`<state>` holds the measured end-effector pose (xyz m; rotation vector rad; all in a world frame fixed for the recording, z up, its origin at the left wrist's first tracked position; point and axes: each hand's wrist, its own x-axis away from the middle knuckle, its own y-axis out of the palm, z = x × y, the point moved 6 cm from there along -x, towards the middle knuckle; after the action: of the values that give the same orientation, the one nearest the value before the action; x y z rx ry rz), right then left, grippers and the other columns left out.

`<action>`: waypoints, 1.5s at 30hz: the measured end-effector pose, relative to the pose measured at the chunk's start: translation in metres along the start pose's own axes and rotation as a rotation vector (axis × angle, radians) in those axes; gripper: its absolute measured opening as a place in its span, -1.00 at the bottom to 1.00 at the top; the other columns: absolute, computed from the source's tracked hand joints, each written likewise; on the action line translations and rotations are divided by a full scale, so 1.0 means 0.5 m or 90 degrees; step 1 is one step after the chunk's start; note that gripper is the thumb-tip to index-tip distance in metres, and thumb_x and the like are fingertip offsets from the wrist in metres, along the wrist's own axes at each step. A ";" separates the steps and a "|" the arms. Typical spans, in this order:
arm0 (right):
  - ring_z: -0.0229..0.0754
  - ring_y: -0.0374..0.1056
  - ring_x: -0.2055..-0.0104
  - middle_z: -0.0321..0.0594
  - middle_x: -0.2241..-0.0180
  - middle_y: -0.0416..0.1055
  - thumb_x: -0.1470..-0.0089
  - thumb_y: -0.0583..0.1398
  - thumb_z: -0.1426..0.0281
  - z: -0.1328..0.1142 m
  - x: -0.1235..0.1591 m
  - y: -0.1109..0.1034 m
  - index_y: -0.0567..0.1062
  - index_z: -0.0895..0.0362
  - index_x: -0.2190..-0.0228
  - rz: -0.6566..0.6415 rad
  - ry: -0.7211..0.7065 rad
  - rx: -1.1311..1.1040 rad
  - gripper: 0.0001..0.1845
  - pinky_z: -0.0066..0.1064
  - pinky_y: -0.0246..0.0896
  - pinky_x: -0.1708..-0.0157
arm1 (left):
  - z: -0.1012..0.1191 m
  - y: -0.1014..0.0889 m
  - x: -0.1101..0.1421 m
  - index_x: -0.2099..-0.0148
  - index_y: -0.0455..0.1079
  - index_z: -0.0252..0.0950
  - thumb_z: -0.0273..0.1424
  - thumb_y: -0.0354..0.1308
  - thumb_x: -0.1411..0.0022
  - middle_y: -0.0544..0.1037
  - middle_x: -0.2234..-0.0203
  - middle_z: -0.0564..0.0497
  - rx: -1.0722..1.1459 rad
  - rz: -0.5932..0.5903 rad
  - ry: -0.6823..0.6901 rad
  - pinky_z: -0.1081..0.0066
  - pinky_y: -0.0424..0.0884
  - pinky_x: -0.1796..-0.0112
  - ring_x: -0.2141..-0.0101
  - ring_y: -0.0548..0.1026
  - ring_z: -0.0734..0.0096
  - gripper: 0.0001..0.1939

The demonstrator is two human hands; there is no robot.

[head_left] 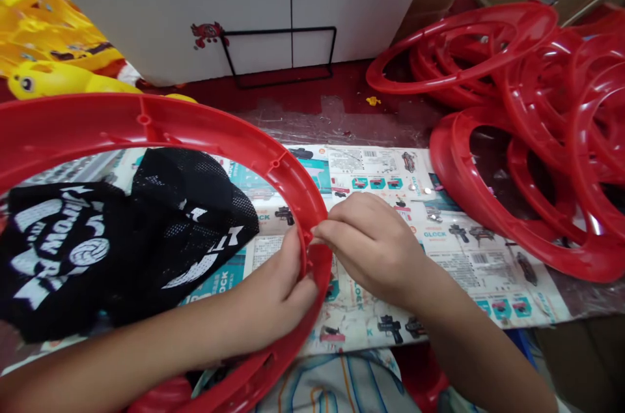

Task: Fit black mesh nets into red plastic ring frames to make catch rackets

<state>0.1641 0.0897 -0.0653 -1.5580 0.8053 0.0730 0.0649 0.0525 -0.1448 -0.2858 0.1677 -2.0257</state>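
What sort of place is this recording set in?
Probably a small toy assembly or packing workshop. A pile of identical red plastic rings sits on the bench, yellow plastic toys are heaped beside a printed carton, and both hands, left hand and right hand, work on another red ring.

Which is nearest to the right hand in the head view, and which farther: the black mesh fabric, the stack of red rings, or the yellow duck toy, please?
From the right hand:
1. Black mesh fabric, left, inside the held ring.
2. Stack of red rings, right, on the table.
3. Yellow duck toy, far left, at the back.
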 end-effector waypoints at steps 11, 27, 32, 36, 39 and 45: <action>-0.25 0.25 0.36 -0.18 0.41 0.40 -0.20 0.09 0.54 0.018 -0.005 0.004 0.51 0.25 0.38 -0.049 0.037 -0.109 -0.80 -0.40 0.18 0.34 | -0.004 0.009 0.001 -0.16 -0.05 -0.23 -0.44 -0.04 -0.24 0.40 0.03 -0.12 0.053 -0.085 -0.075 0.14 0.35 0.00 0.02 0.39 0.20 -0.53; -0.30 0.27 0.40 -0.25 0.44 0.40 -0.17 0.15 0.50 0.024 -0.004 0.001 0.51 0.19 0.42 -0.070 0.107 -0.223 -0.85 -0.44 0.14 0.36 | 0.001 0.000 0.007 -0.15 0.14 -0.17 -0.22 -0.13 -0.38 0.33 -0.08 -0.07 0.217 -0.030 -0.032 0.09 0.19 -0.15 -0.10 0.28 0.15 -0.65; -0.29 0.26 0.42 -0.26 0.47 0.39 -0.18 0.16 0.44 0.025 -0.001 0.005 0.53 0.19 0.41 -0.070 0.109 -0.182 -0.82 -0.45 0.12 0.39 | -0.012 0.004 -0.003 -0.07 0.15 -0.21 -0.27 -0.06 -0.36 0.38 0.03 -0.07 0.192 -0.002 -0.028 0.21 0.35 0.03 0.04 0.37 0.24 -0.72; -0.27 0.25 0.44 -0.24 0.50 0.38 -0.21 0.14 0.38 0.025 0.005 0.010 0.52 0.20 0.47 -0.080 0.114 -0.088 -0.74 -0.43 0.08 0.44 | -0.018 0.010 -0.010 -0.06 0.05 -0.22 -0.46 -0.04 -0.28 0.41 0.14 -0.02 0.266 0.029 -0.054 0.32 0.41 0.18 0.17 0.44 0.35 -0.69; -0.24 0.24 0.42 -0.20 0.47 0.40 -0.21 0.10 0.47 0.016 0.006 0.004 0.52 0.22 0.44 -0.071 0.079 -0.030 -0.75 -0.40 0.08 0.42 | -0.020 0.012 -0.012 -0.05 0.04 -0.22 -0.50 -0.03 -0.22 0.41 0.21 0.01 0.267 0.009 -0.088 0.29 0.42 0.17 0.21 0.44 0.36 -0.65; -0.22 0.21 0.39 -0.17 0.41 0.43 -0.22 0.06 0.55 -0.004 0.001 -0.006 0.50 0.22 0.41 -0.033 -0.018 0.014 -0.76 -0.39 0.09 0.42 | -0.008 0.000 -0.011 -0.06 0.07 -0.27 -0.47 -0.02 -0.21 0.36 0.09 -0.08 0.093 -0.040 -0.041 0.07 0.27 -0.08 0.03 0.35 0.23 -0.64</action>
<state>0.1652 0.0875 -0.0624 -1.5525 0.7409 0.0482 0.0662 0.0573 -0.1493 -0.2660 -0.0306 -2.0766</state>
